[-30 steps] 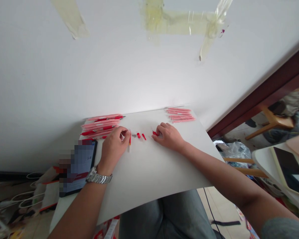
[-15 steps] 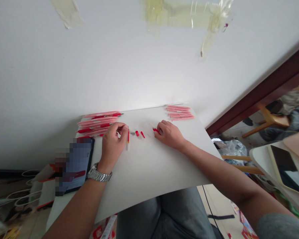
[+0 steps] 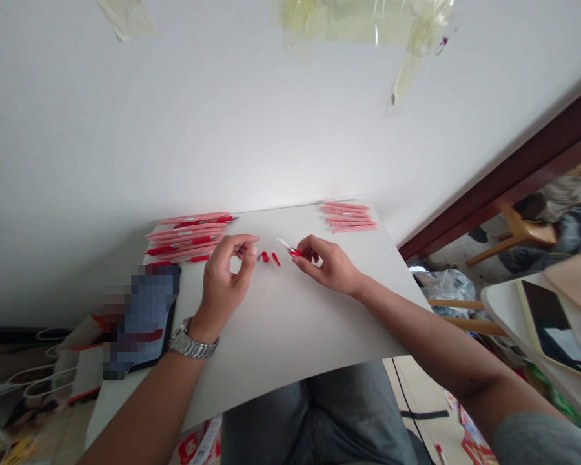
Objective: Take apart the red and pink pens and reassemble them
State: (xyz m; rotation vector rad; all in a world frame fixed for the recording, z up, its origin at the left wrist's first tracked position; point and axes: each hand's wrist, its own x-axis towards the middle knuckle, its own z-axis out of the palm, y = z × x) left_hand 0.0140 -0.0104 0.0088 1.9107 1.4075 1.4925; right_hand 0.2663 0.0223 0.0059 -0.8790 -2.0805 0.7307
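Observation:
My left hand (image 3: 226,274) is raised just above the white board (image 3: 290,329), fingers loosely curled, thumb and forefinger apart, with nothing visible between them. My right hand (image 3: 330,265) pinches a thin clear stick with a red end (image 3: 290,249), which points up and left. Between the hands lie two small red pieces (image 3: 270,258) and a tiny grey spring (image 3: 259,257). A pile of pink and red pens (image 3: 188,234) lies behind my left hand. A smaller row of pink pen barrels (image 3: 349,217) lies at the board's far right corner.
The board rests on my lap against a white wall (image 3: 223,129). A blurred-out phone or tablet (image 3: 142,316) lies on the board's left edge. Cables and clutter sit on the floor at left. A table with a tablet (image 3: 552,323) and a wooden chair (image 3: 523,232) are at right.
My left hand has lifted off the board and opened; the red-and-white refill beside it is no longer in view there. My right hand has raised the thin stick with the red end.

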